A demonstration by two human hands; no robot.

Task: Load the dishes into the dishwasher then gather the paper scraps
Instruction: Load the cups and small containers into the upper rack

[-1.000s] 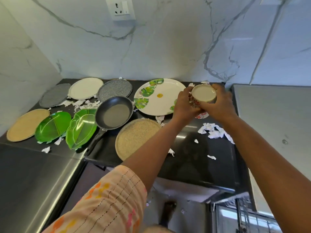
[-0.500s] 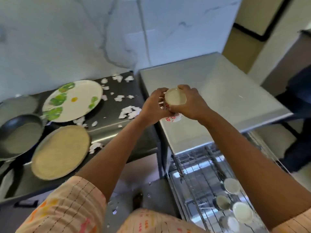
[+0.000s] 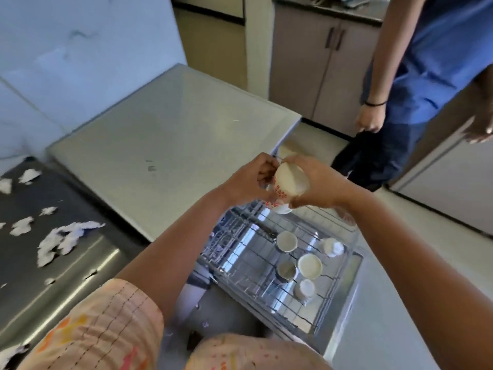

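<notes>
While the rack (image 3: 269, 276) sits pulled out below with five cups grouped at its right side, its left wires lie bare. Above its far edge, the left hand (image 3: 246, 180) and right hand (image 3: 316, 182) both curl around a cup (image 3: 289, 180) tilted on its side. Scraps (image 3: 62, 239) litter the dark counter (image 3: 80, 209) left. Beyond, another person (image 3: 416, 84) stands near the cabinet (image 3: 317, 62).

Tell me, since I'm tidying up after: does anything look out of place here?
Yes: torn white paper scraps lie strewn across the dark countertop at left, not yet gathered. The cups in the dishwasher rack look orderly.
</notes>
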